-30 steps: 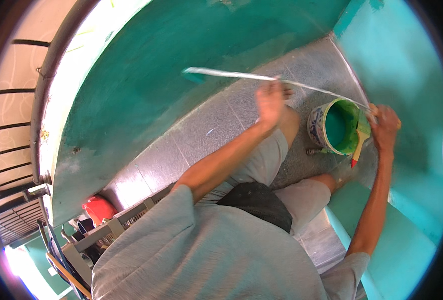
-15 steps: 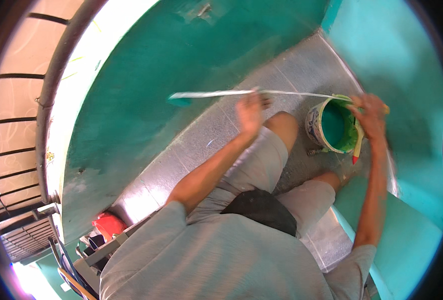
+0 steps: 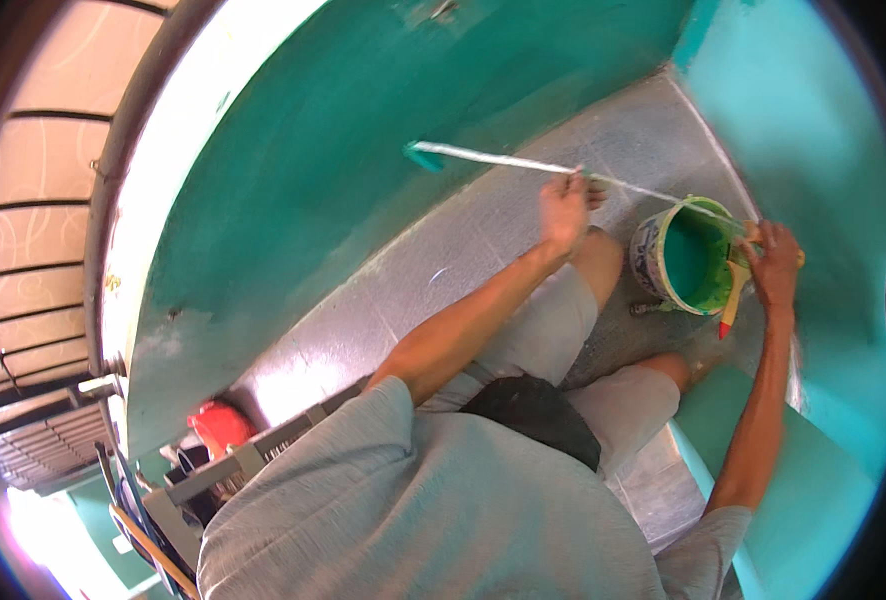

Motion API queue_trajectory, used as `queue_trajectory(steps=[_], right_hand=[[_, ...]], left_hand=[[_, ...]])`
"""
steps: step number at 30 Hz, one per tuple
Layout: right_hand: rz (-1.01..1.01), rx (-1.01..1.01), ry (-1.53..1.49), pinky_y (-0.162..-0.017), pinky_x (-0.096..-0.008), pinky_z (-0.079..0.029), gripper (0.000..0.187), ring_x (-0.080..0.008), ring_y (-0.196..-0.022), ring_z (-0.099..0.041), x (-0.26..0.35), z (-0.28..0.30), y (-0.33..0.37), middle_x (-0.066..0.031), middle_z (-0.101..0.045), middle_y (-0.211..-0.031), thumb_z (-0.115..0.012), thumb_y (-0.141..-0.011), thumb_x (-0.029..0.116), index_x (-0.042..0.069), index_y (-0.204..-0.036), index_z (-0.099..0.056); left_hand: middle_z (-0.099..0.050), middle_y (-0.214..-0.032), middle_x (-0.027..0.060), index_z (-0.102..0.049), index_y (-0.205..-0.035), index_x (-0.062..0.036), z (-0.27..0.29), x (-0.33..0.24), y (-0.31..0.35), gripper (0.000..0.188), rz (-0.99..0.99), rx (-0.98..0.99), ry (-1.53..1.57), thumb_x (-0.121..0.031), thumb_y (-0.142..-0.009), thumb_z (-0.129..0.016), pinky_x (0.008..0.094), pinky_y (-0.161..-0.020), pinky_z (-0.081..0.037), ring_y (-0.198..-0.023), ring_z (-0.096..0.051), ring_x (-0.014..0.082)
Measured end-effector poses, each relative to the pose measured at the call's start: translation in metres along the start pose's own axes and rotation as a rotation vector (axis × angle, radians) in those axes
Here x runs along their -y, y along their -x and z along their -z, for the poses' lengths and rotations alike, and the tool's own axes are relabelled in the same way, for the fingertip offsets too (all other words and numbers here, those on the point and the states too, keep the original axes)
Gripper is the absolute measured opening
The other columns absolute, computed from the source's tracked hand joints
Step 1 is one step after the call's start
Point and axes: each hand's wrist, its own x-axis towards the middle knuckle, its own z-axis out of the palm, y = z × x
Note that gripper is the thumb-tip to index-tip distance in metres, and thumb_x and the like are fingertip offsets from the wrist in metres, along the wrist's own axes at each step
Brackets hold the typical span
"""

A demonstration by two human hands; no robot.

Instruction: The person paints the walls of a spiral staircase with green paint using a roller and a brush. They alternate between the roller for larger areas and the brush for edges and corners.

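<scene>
1. One round paint bucket (image 3: pixel 651 262), pale on the outside with a printed band, stands on the grey tiled floor (image 3: pixel 443 290) by the person's knee. Its inside is coated in green paint (image 3: pixel 698 265), and its rim is smeared with the same green.
2. One flat brush with a yellow handle and red tip (image 3: pixel 731 295) hangs over the bucket's right rim, its handle pointing down outside the bucket.
3. One long, thin, pale pole (image 3: pixel 523 163) runs from above the bucket out to the left, ending in a teal-stained roller head (image 3: pixel 425 156) that lies against the teal wall (image 3: pixel 363 150).
4. The left hand (image 3: pixel 566 205) is closed around the pole near its middle, fingers wrapped over it.
5. The right hand (image 3: pixel 775 265) is at the bucket's right rim, at the pole's near end and just beside the brush. It looks curled shut, but what it grips cannot be made out.
6. A second, lighter turquoise wall (image 3: pixel 813 130) meets the teal one at the corner behind the bucket.
7. One red object (image 3: pixel 221 425) sits at the lower left, near a grey metal frame (image 3: pixel 263 455).
</scene>
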Motion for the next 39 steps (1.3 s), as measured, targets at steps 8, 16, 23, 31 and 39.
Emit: queue_trajectory(steps=[8,16,23,31,39], right_hand=[[0.391,0.013,-0.401,-0.072,-0.0412,-0.042,0.036,-0.0284,-0.082,-0.054,0.229,-0.030,-0.053,-0.0103,-0.055,-0.082,-0.065,-0.074,0.043,0.011,-0.090,-0.062],[0.551,0.354,-0.475,-0.082,-0.0403,-0.045,0.039,-0.0296,-0.097,-0.054,0.384,-0.048,-0.049,-0.0164,-0.057,-0.094,-0.057,-0.083,0.039,0.006,-0.104,-0.058],[0.622,0.282,-0.199,-0.077,-0.0420,-0.046,0.026,-0.0302,-0.087,-0.055,0.209,-0.026,-0.042,-0.0124,-0.057,-0.094,-0.058,-0.080,0.031,0.011,-0.097,-0.060],[0.233,0.261,-0.176,-0.066,-0.0425,-0.041,0.026,-0.0323,-0.079,-0.052,0.113,0.022,-0.023,-0.0137,-0.053,-0.082,-0.068,-0.072,0.022,0.004,-0.086,-0.056],[0.473,0.209,-0.337,-0.072,-0.0420,-0.044,0.031,-0.0309,-0.083,-0.054,0.276,-0.022,-0.035,-0.0117,-0.055,-0.086,-0.063,-0.078,0.034,0.007,-0.093,-0.058]], left_hand=[[-0.057,-0.096,0.0151,-0.051,-0.101,-0.0011,0.270,-0.011,0.078,0.027,0.005,-0.447,-0.009,-0.026,-0.092,-0.048,0.0390,-0.072,-0.052,-0.077,-0.060,0.0258],[-0.056,-0.086,0.0107,-0.049,-0.100,-0.0035,0.438,-0.016,0.123,0.020,0.156,-0.631,0.115,-0.022,-0.091,-0.050,0.0372,-0.071,-0.051,-0.074,-0.059,0.0225],[-0.060,-0.098,0.0187,-0.051,-0.107,0.0040,0.263,0.018,0.067,0.035,0.092,-0.274,0.032,-0.028,-0.093,-0.047,0.0398,-0.077,-0.053,-0.085,-0.062,0.0279],[-0.062,-0.090,0.0196,-0.054,-0.097,0.0058,0.136,0.017,0.040,0.032,0.034,-0.067,0.087,-0.025,-0.094,-0.046,0.0364,-0.071,-0.054,-0.079,-0.063,0.0255],[-0.061,-0.088,0.0156,-0.054,-0.094,0.0010,0.319,-0.001,0.091,0.029,0.153,-0.546,-0.013,-0.028,-0.091,-0.052,0.0354,-0.070,-0.054,-0.079,-0.063,0.0238]])
